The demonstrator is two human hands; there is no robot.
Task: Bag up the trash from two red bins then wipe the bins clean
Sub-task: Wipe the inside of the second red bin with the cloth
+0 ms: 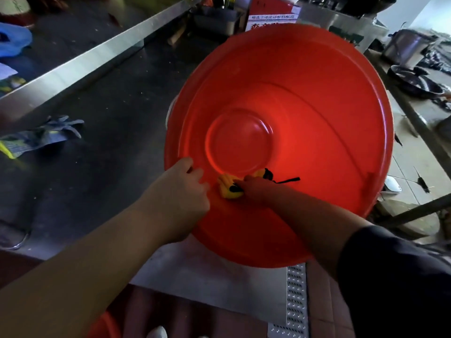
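A large red bin (305, 98) fills the middle of the view, tipped so I look straight into it; its round bottom shows as a raised disc. My left hand (180, 193) grips the bin's near rim, fingers curled over the edge. My right hand (256, 191) is inside the bin and holds a yellow cloth (228, 187) with black trim against the inner wall just below the disc. A black cord trails from the cloth to the right. A curved red edge of a second red bin (105, 325) shows at the bottom left.
A steel counter (80, 57) runs along the left, with a grey work glove (46, 135) on the dark surface below it. A perforated metal plate (296, 298) lies under the bin. Pots and a dark pan (415, 81) stand at the right over tiled floor.
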